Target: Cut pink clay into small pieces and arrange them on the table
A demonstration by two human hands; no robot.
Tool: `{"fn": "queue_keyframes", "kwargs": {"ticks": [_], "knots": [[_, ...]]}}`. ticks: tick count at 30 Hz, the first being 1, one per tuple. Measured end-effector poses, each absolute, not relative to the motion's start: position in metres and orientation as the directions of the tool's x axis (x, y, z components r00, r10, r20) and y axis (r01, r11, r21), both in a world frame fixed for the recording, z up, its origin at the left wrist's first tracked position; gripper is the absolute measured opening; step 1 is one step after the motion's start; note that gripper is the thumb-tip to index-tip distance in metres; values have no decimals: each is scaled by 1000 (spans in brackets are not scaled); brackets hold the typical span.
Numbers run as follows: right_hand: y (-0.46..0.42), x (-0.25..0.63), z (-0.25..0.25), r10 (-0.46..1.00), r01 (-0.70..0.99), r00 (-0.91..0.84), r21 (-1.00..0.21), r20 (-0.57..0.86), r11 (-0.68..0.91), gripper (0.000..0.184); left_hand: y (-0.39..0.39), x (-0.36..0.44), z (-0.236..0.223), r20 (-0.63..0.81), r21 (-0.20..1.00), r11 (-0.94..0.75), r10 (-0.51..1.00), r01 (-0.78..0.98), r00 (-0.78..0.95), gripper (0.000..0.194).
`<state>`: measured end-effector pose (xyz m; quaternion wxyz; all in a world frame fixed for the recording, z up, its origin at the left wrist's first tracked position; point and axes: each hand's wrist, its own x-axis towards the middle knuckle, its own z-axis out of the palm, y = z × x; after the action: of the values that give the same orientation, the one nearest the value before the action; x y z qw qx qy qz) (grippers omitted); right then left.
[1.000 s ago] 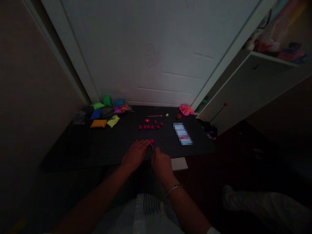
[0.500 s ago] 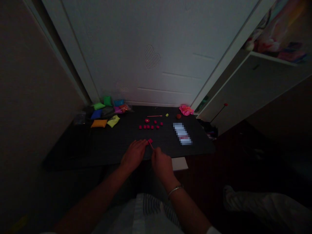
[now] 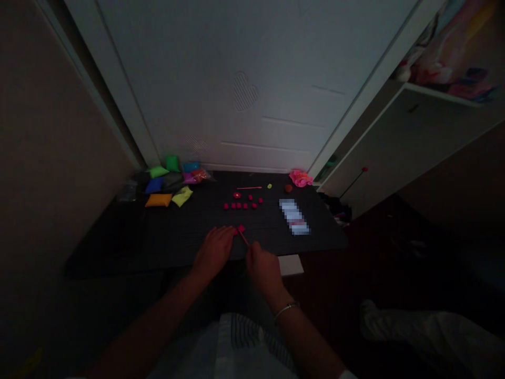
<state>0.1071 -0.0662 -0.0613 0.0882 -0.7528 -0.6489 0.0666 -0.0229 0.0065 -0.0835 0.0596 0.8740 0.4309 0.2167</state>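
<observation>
My right hand (image 3: 263, 266) is closed round a thin pink modelling tool (image 3: 243, 238), whose tip reaches a red clay piece (image 3: 241, 228) near the table's front edge. Against this piece's left side sits another bit of red clay (image 3: 235, 231), held down under the fingertips of my left hand (image 3: 213, 250). The left thumb is hidden. Beyond my hands, several small red clay lumps (image 3: 239, 206) lie in a loose row, with a round red piece with a pale centre (image 3: 237, 196) behind them.
On the dark table (image 3: 177, 226), coloured clay packets (image 3: 158, 200) are heaped at the left. A second pink tool (image 3: 249, 188), a yellow bit (image 3: 269, 186), an orange-red ball (image 3: 288, 188) and a pink ruffled item (image 3: 301, 178) lie at the back. A blurred-out phone-shaped rectangle (image 3: 294, 217) rests at the right.
My left fingertips have drawn slightly left, and more of the red clay shows beside them. The tool's shaft is more exposed, my right hand being a little lower.
</observation>
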Motion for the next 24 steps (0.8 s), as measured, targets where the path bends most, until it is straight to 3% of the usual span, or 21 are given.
{"fn": "queue_keyframes", "kwargs": {"ticks": [6, 10, 18, 24], "knots": [[-62, 118, -59, 957, 896, 232, -421, 176, -140, 29, 6, -22, -74, 355, 368, -577, 812, 729, 464, 26], [-43, 117, -55, 957, 922, 179, -377, 228, -83, 30, 7, -23, -72, 351, 415, -573, 817, 707, 457, 23], [-17, 114, -59, 973, 943, 143, -323, 180, -79, 25, 10, -25, -75, 337, 488, -551, 835, 677, 436, 21], [-30, 122, -48, 924, 939, 55, -335, 378, 81, 22, 12, -28, -68, 350, 673, -477, 879, 566, 324, 24]]}}
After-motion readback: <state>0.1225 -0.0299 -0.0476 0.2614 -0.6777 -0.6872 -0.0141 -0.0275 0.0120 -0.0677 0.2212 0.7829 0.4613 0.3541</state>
